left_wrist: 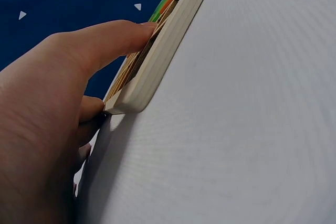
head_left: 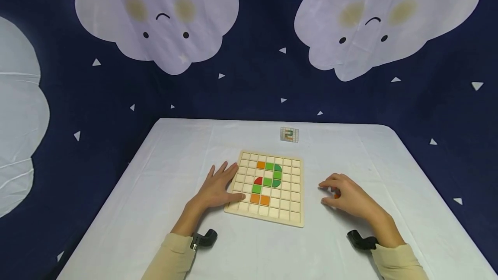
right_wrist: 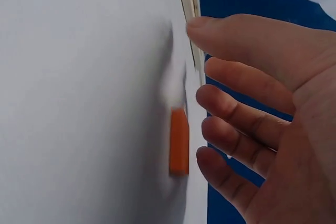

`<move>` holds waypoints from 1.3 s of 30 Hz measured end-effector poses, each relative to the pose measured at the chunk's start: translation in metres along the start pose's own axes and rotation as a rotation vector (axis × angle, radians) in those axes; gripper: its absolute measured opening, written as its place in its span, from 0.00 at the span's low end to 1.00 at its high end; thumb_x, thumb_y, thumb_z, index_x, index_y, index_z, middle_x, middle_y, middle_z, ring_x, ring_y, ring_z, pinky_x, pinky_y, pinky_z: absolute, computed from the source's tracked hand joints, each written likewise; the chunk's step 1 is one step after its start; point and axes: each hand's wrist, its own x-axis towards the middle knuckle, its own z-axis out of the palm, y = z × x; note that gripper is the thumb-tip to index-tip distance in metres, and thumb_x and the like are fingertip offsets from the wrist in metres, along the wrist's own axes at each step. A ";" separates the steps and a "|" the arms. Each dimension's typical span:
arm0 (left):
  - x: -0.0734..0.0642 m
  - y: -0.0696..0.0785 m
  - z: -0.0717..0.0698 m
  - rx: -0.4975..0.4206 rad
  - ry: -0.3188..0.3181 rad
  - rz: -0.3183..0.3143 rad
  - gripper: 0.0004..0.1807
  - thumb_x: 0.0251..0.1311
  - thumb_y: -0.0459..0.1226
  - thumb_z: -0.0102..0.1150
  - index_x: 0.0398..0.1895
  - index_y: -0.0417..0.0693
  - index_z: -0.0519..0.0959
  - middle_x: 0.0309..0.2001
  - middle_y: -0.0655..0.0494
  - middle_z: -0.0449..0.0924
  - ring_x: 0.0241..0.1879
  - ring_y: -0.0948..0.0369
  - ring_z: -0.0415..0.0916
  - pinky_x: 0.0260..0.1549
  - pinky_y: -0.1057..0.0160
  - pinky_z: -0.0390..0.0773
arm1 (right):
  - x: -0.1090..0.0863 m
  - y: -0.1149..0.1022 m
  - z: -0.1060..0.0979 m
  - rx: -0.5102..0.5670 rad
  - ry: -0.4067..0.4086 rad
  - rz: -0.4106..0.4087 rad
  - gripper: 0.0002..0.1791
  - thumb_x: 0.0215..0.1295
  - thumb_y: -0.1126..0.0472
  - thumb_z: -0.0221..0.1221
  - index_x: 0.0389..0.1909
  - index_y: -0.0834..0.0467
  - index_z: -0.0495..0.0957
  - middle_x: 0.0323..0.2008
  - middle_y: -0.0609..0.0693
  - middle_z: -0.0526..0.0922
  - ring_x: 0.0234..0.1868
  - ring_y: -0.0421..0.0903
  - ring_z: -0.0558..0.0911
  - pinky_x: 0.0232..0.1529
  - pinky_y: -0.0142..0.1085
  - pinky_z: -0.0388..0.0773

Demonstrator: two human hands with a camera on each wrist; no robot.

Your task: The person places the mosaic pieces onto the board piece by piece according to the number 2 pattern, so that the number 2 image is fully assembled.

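Observation:
My left hand (head_left: 218,189) lies spread at the left edge of a square wooden grid board (head_left: 285,205), its thumb resting on the grid. In the left wrist view that thumb crosses over the board's raised rim (left_wrist: 163,51). On the board, several orange, light green, dark green and red pieces form a curved figure; some are square, others rounded quarters. To the right of the board hovers my right hand (head_left: 348,195), fingers loosely bent and thumb apart. An orange block (right_wrist: 179,141) lies on the white cloth close beneath its fingers, not gripped; the hand partly covers it in the head view.
A small card (head_left: 289,135) printted with a gridded coloured figure lies beyond the board. White cloth (head_left: 186,150) covers the table. A dark blue curtain (head_left: 256,85) with clouds hangs behind the far edge. Black wrist devices (head_left: 206,238) sit at both sleeves.

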 end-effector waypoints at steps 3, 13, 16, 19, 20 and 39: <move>0.000 0.000 0.001 -0.002 0.003 0.003 0.57 0.46 0.70 0.57 0.75 0.50 0.54 0.74 0.61 0.50 0.74 0.58 0.37 0.69 0.50 0.30 | -0.003 0.005 -0.003 0.010 -0.001 0.022 0.22 0.50 0.53 0.73 0.48 0.51 0.83 0.41 0.42 0.77 0.37 0.42 0.73 0.34 0.34 0.73; 0.001 0.002 0.000 -0.007 0.015 0.007 0.57 0.46 0.69 0.57 0.75 0.49 0.55 0.74 0.59 0.52 0.74 0.56 0.38 0.69 0.48 0.31 | -0.011 0.012 -0.014 0.019 -0.065 0.012 0.21 0.49 0.60 0.73 0.46 0.55 0.83 0.37 0.43 0.77 0.36 0.42 0.73 0.34 0.34 0.71; 0.001 0.002 0.000 -0.002 0.011 0.002 0.57 0.46 0.70 0.57 0.75 0.49 0.54 0.74 0.60 0.52 0.74 0.57 0.38 0.69 0.48 0.31 | -0.013 0.012 -0.018 0.038 -0.084 0.010 0.20 0.48 0.64 0.72 0.45 0.56 0.83 0.36 0.43 0.76 0.35 0.42 0.72 0.33 0.33 0.71; 0.001 0.002 0.001 -0.003 0.005 0.000 0.57 0.46 0.70 0.56 0.75 0.50 0.54 0.74 0.60 0.51 0.74 0.58 0.37 0.69 0.49 0.30 | -0.016 0.013 -0.020 0.047 -0.094 0.003 0.19 0.47 0.68 0.70 0.44 0.57 0.83 0.35 0.43 0.76 0.35 0.42 0.72 0.33 0.33 0.71; 0.001 0.001 0.002 0.003 -0.001 -0.003 0.57 0.46 0.70 0.56 0.75 0.50 0.53 0.74 0.61 0.50 0.74 0.58 0.36 0.69 0.50 0.30 | -0.016 0.013 -0.020 0.046 -0.093 0.009 0.19 0.46 0.68 0.69 0.43 0.56 0.83 0.34 0.42 0.75 0.34 0.42 0.73 0.33 0.32 0.71; 0.002 -0.001 0.002 -0.008 0.009 -0.004 0.57 0.45 0.70 0.57 0.75 0.51 0.54 0.74 0.61 0.51 0.74 0.59 0.37 0.69 0.50 0.30 | -0.014 0.018 -0.018 0.020 -0.081 0.117 0.16 0.45 0.67 0.69 0.38 0.53 0.83 0.31 0.41 0.75 0.32 0.43 0.72 0.31 0.33 0.70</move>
